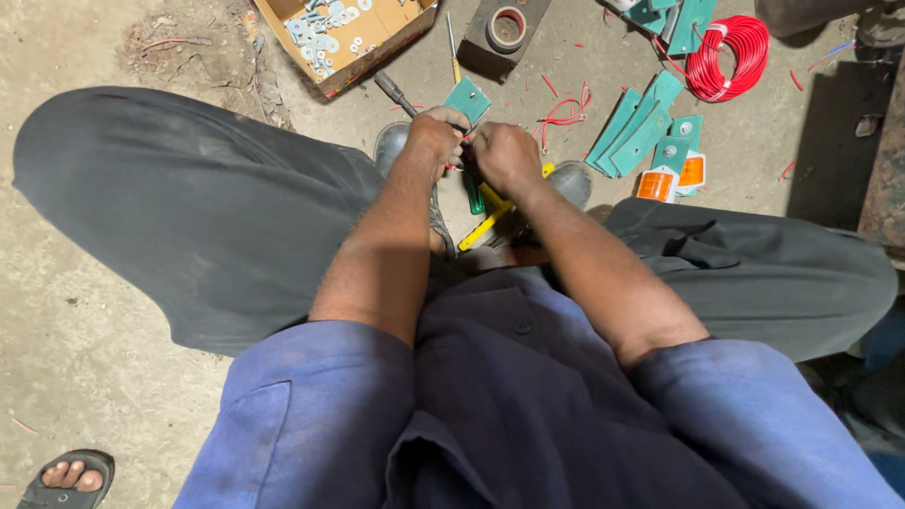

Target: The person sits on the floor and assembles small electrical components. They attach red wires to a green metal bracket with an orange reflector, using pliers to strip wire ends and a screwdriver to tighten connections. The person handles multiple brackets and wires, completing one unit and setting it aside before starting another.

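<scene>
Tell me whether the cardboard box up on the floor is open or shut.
Open. The cardboard box has its top uncovered, and loose pale metal washers show lying on its bottom.

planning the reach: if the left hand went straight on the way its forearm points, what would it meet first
Most likely the teal plate just beyond the left hand, though depth is unclear; past it lies the tape roll.

Floor (94, 311): rough matt concrete. Box (372, 42): matt cardboard w/ shiny metal washers (316, 33). Wire coil (731, 57): glossy red plastic. Plates (636, 127): smooth green plastic. Trousers (207, 207): matt cloth.
</scene>
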The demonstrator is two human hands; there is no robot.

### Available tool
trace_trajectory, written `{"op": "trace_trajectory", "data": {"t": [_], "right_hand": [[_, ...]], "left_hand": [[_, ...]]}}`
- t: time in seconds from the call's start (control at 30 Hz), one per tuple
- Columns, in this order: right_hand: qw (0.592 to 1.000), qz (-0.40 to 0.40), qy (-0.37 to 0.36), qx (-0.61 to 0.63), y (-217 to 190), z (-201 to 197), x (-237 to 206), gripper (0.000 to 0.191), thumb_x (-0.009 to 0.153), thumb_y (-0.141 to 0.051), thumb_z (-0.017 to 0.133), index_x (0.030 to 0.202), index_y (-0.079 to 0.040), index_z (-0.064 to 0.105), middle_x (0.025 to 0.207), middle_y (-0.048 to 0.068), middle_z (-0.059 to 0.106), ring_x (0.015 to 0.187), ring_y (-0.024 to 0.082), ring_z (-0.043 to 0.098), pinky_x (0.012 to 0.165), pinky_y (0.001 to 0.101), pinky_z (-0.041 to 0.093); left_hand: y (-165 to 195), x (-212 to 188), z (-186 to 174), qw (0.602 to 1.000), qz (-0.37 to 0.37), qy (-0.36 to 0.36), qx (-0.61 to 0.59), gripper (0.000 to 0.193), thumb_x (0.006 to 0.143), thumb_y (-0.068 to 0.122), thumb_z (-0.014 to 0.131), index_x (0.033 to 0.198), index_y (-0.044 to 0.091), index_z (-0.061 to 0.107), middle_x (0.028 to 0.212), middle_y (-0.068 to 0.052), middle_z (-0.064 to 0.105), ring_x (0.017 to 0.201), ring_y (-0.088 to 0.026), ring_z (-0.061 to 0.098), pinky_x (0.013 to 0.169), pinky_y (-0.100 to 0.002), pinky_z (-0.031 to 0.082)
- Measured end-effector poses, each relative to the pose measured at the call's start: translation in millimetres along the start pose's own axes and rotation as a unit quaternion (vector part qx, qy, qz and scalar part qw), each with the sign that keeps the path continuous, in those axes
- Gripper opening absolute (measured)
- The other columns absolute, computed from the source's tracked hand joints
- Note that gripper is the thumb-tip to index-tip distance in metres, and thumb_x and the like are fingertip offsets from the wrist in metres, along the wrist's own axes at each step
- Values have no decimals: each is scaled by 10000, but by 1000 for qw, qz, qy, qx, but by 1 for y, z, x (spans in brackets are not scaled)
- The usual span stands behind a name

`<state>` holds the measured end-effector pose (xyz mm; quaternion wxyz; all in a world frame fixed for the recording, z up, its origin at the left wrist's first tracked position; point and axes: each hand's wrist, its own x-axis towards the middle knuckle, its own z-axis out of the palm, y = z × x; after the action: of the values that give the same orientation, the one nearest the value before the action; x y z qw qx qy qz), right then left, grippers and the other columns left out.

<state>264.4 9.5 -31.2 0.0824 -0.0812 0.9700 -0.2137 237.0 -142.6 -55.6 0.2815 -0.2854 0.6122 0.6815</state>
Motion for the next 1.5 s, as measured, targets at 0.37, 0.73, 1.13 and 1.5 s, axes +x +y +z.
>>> {"op": "trace_trajectory", "data": {"t": [0.37,0.73,1.13,1.5], "right_hand": [[921,91,-154,346,-3,-20,1,236,904,-216,638,1000,-23,736,831,123,704,740,257,682,733,443,563],[907,178,-108,365,2,8,8,291,973,-260,592,948,1,719,812,178,707,709,302,689,736,487,562],[925,43,-132,353,16,-6,0,233,1010,-148,649,1173,-7,738,1028,65,767,919,124,680,863,266,536],[735,209,-140,630,7,11,10,159,1001,-168,676,980,-17,722,894,54,738,748,129,660,685,277,535]], "left_hand": [[-1,4,0,1000,1,22,-6,281,930,-52,507,920,71,760,771,-95,701,566,-168,567,466,-330,465],[2,4,3,1000,-9,11,11,293,940,-53,540,995,88,791,793,-104,727,616,-165,611,518,-325,511],[0,-6,-5,999,-44,-16,13,282,967,7,616,1159,148,768,847,-48,696,626,-144,556,515,-295,502],[-5,-5,-12,998,-26,-53,-15,145,902,-68,649,1027,-1,678,827,-79,686,620,-154,618,498,-311,533]]}}
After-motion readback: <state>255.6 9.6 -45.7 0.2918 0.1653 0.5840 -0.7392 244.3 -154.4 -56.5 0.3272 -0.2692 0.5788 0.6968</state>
